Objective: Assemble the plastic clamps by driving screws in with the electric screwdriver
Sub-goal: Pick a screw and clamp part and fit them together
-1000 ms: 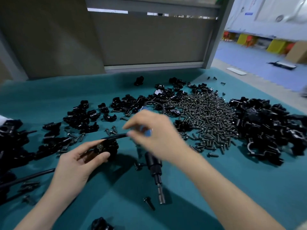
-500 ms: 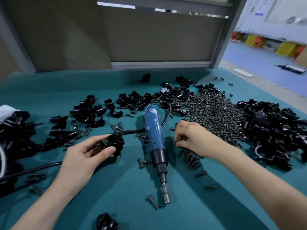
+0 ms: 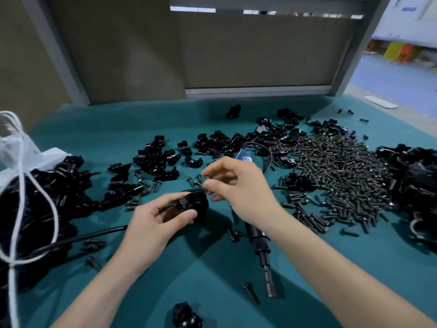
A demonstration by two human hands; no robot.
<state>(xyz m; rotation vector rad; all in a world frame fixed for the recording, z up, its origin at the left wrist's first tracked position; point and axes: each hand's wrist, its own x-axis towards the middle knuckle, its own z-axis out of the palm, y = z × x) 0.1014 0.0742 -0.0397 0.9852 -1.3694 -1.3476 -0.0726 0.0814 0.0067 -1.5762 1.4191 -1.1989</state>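
A black plastic clamp (image 3: 198, 205), with one screw standing in its top, is gripped by the left hand (image 3: 151, 228) over the teal table (image 3: 113, 131); just above it a small screw (image 3: 205, 179) is pinched by the right hand (image 3: 241, 188), the electric screwdriver (image 3: 259, 242) lying beneath

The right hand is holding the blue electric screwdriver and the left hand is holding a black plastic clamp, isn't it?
Not quite. The right hand pinches a small metal screw; the blue electric screwdriver lies on the teal table beneath it. The left hand does hold the black plastic clamp. The head view shows this.
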